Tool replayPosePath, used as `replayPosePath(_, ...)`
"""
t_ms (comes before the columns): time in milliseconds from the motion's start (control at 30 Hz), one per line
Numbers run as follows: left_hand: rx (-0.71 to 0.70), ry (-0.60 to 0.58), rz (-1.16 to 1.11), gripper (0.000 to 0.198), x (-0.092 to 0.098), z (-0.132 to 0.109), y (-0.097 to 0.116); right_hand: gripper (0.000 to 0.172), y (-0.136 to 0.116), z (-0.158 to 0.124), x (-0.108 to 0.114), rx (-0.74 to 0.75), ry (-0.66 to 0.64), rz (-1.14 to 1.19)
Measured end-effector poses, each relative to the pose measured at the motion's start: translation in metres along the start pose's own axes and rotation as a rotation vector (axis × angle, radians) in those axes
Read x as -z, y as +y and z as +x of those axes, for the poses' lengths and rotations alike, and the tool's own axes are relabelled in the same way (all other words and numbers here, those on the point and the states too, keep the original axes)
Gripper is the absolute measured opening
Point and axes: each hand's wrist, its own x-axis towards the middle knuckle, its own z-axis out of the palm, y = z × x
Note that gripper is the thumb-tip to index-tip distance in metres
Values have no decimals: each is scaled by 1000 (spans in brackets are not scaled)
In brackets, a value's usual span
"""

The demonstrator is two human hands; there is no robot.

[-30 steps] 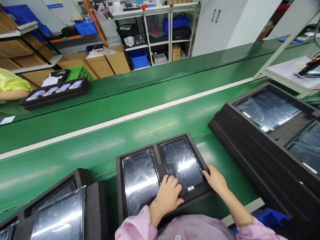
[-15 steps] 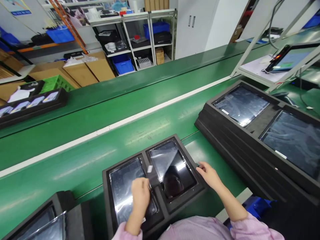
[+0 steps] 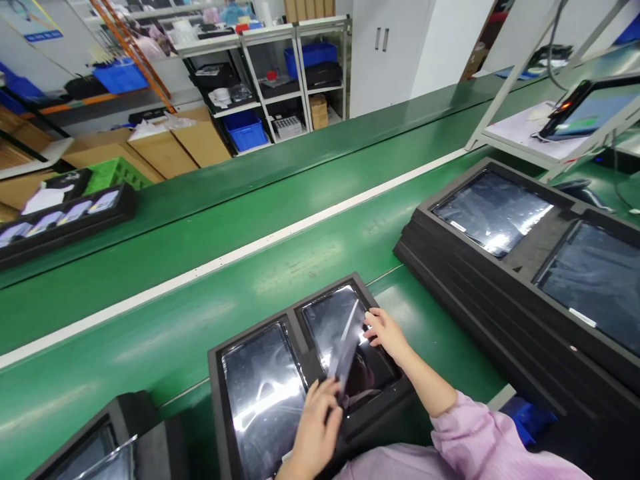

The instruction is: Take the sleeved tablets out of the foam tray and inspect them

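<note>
On the green table (image 3: 150, 333), near edge: black foam tray (image 3: 216, 400) with two screens. Clear film (image 3: 349, 347) stands tilted over the right screen (image 3: 325, 320). Left hand (image 3: 315, 427) pinches its lower end, right hand (image 3: 385, 333) grips its upper edge.

Green conveyor (image 3: 200, 220), cardboard boxes (image 3: 200, 143), blue bin (image 3: 245, 130)
</note>
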Motion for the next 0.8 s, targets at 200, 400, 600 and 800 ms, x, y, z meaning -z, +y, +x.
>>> replayPosePath(200, -269, -199, 445, 22, -23, -12, -5, 22, -29, -21, -4, 192, -327, -226)
replayPosePath(400, -331, -247, 584, 19, -23, -17, -8, 13, -36, -78, 22, 315, -1072, -231)
replayPosePath(600, -363, -152, 637, 20, -29, -23, -10, 22, -25, -50, 34, 219, -283, -593)
replayPosePath(800, -433, -14, 588, 18, -27, -30, -14, 50, -24, -36, -1, 97, -93, -1029)
